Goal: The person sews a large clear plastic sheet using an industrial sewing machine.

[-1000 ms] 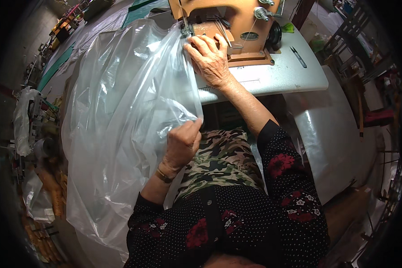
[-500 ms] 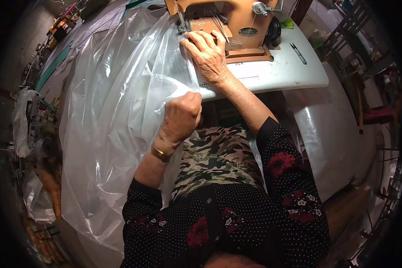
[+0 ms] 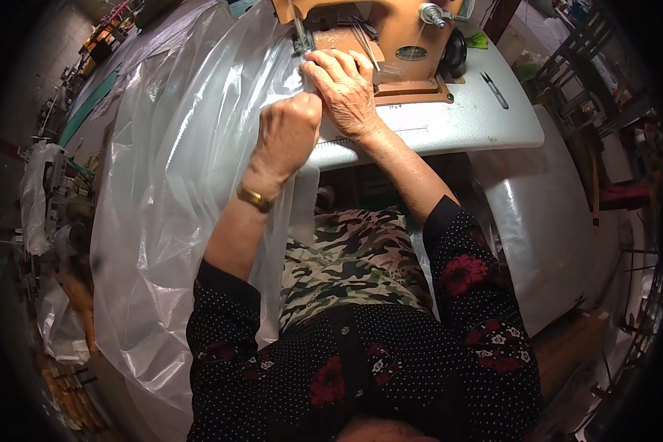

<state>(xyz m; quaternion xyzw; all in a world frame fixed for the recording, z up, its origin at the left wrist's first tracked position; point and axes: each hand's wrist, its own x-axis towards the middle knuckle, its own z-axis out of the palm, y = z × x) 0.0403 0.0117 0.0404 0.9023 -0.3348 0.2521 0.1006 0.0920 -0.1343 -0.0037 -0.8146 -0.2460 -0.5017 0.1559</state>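
A large sheet of clear plastic (image 3: 162,184) hangs in folds over the table's left side, its edge running up to the orange sewing machine (image 3: 420,62). My left hand (image 3: 287,132) is closed in a fist on that edge, just below the machine's needle area. Beside it, my right hand (image 3: 342,88) lies nearly flat, fingers stretched toward the presser foot (image 3: 300,46) and pressing near the sheet's edge. What lies under the right fingertips is hidden. Both hands almost touch each other.
Small thread snips (image 3: 495,90) lie on the pale table (image 3: 464,129), right of the machine. Tweezers (image 3: 367,44) rest on the machine bed. More plastic sheeting (image 3: 545,221) hangs at the right. A dark chair-like frame (image 3: 589,66) stands at the far right.
My left hand has moved up and slightly left along the plastic's edge, closer to the machine. The sheet's folds have shifted with it. My right hand stays almost where it was.
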